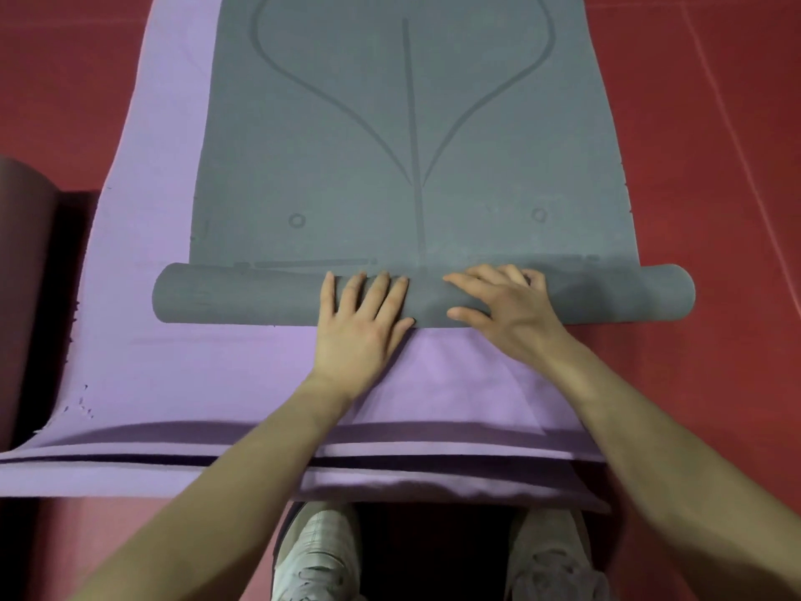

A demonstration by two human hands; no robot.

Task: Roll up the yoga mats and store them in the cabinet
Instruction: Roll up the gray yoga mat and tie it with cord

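Note:
A grey yoga mat with printed guide lines lies lengthwise away from me on top of a purple mat. Its near end is wound into a low roll that runs crosswise. My left hand lies flat on the middle of the roll with straight fingers. Just to its right, my right hand presses on the roll with its fingers spread and slightly bent over the top. The purple mat is stacked on at least one more purple mat, whose edges show near my feet.
Red floor surrounds the mats. A dark maroon rolled mat stands at the left edge. My two shoes are at the bottom, just behind the purple stack.

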